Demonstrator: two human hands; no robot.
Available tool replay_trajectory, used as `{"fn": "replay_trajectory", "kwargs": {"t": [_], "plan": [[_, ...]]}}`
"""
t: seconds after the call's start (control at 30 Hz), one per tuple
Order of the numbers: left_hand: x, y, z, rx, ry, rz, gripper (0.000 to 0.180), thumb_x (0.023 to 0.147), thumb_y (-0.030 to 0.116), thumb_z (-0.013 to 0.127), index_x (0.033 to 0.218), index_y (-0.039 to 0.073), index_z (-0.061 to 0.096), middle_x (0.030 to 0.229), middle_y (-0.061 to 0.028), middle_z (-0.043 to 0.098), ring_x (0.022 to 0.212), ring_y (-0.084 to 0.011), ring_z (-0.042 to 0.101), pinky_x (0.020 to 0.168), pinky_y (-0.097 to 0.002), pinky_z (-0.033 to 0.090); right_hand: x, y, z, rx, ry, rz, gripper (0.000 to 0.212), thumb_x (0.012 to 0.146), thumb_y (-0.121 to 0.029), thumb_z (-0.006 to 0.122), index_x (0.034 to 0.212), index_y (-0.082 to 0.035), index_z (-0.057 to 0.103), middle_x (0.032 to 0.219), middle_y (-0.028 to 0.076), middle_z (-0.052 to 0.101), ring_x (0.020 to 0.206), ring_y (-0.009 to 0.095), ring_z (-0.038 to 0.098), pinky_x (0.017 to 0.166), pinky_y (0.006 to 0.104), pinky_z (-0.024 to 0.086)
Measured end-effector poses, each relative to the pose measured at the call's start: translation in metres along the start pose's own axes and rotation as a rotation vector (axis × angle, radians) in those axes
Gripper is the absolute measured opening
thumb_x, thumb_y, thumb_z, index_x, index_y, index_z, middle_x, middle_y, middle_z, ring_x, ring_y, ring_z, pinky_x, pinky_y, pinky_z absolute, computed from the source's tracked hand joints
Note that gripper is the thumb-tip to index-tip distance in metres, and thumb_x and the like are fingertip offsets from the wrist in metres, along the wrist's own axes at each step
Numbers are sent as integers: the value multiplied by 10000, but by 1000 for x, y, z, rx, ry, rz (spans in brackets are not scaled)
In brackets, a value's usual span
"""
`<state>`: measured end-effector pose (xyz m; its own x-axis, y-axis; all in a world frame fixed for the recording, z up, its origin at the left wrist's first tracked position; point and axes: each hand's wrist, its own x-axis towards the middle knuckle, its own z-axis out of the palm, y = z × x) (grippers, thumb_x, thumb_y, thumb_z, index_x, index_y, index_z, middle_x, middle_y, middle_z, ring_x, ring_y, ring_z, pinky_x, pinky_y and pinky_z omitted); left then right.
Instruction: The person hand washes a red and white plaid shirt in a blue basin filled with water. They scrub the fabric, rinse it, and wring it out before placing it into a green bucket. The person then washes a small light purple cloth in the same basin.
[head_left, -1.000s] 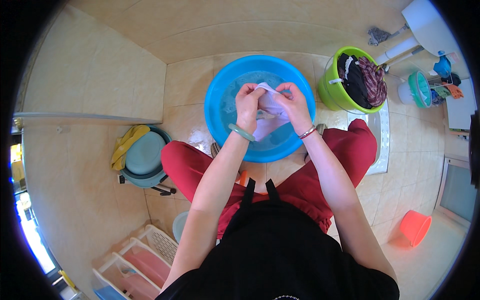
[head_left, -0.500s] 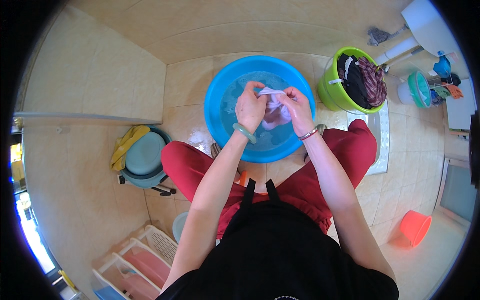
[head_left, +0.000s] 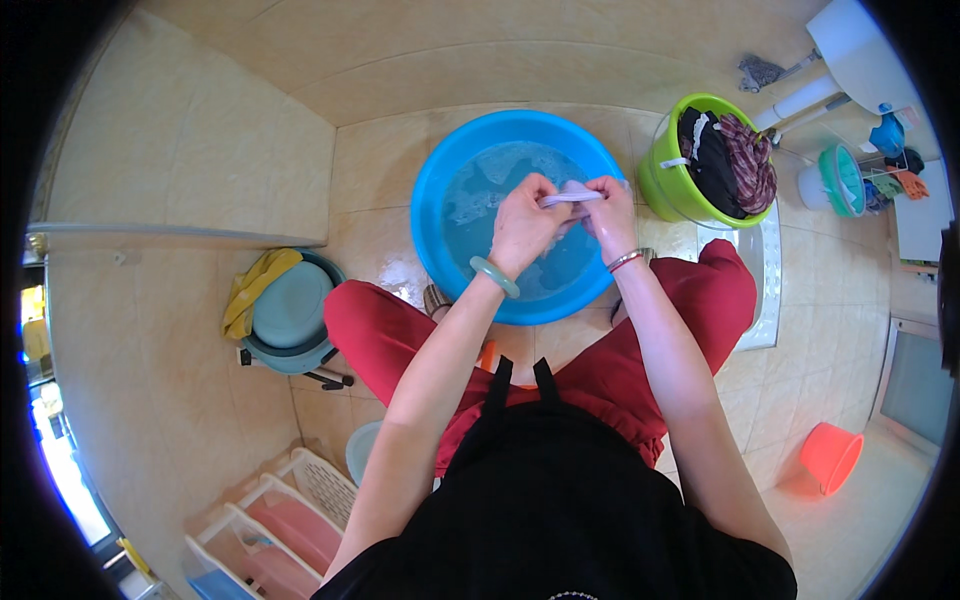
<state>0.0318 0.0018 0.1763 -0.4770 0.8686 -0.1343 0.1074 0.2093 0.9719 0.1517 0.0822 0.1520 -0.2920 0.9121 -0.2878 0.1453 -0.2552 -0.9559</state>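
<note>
A pale lilac wet cloth (head_left: 572, 198) is stretched between my two hands above a large blue basin (head_left: 432, 215) of soapy water. My left hand (head_left: 525, 222) pinches one end of its folded edge; a pale green bangle circles that wrist. The other end is gripped by my right hand (head_left: 608, 215), near the basin's right side. Part of the cloth hangs bunched below the fingers, partly hidden by my hands. I cannot tell what kind of garment it is.
Right of the basin stands a green bucket (head_left: 668, 185) with dark and patterned clothes. An orange-red bucket (head_left: 831, 458) is at the lower right. Stacked basins with a yellow cloth (head_left: 258, 292) stand left; a white plastic rack (head_left: 318, 490) is at the lower left.
Both hands have shifted slightly right with the cloth. Its edge is now drawn straighter between them, and less cloth shows hanging below.
</note>
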Motion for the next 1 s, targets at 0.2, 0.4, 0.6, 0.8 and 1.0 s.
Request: {"fn": "replay_trajectory", "kwargs": {"t": [0.2, 0.4, 0.6, 0.8, 1.0], "plan": [[7, 8, -4, 529, 270, -10, 100, 749, 136, 632, 835, 91, 605, 697, -121, 639, 678, -254, 639, 603, -369, 485, -20, -8, 10, 145, -203, -135, 198, 731, -110, 736, 767, -57, 549, 724, -2, 565, 603, 67, 496, 504, 225, 381], [8, -1, -4, 26, 161, -53, 52, 757, 115, 648, 795, 83, 633, 702, -75, 622, 655, -164, 598, 595, -308, 468, -11, 4, 14, -528, 94, -275, 152, 757, -98, 663, 805, -31, 535, 750, 98, 621, 652, 168, 598, 545, 313, 455], [-4, 24, -12, -522, -301, -238, 143, 744, 57, 673, 746, 105, 538, 768, 25, 565, 760, -61, 485, 713, -223, 389, 12, 22, 12, -89, 159, -221, 166, 793, -102, 644, 910, -21, 558, 776, 95, 623, 648, 154, 583, 532, 303, 451], [8, -1, -8, 104, 89, -86, 109, 768, 50, 657, 800, 50, 553, 746, 2, 567, 646, -90, 503, 574, -246, 417, -6, 3, 4, 278, -131, 36, 162, 783, -85, 685, 805, -67, 526, 753, 13, 564, 655, 74, 503, 547, 228, 390], [15, -17, -13, -295, -43, -143, 172, 834, 86, 601, 995, 31, 621, 750, -13, 607, 584, -82, 485, 526, -253, 409, -17, -11, -2, 535, -391, 169, 196, 826, -171, 704, 764, -112, 528, 761, -14, 560, 691, 57, 495, 603, 206, 380]]}}
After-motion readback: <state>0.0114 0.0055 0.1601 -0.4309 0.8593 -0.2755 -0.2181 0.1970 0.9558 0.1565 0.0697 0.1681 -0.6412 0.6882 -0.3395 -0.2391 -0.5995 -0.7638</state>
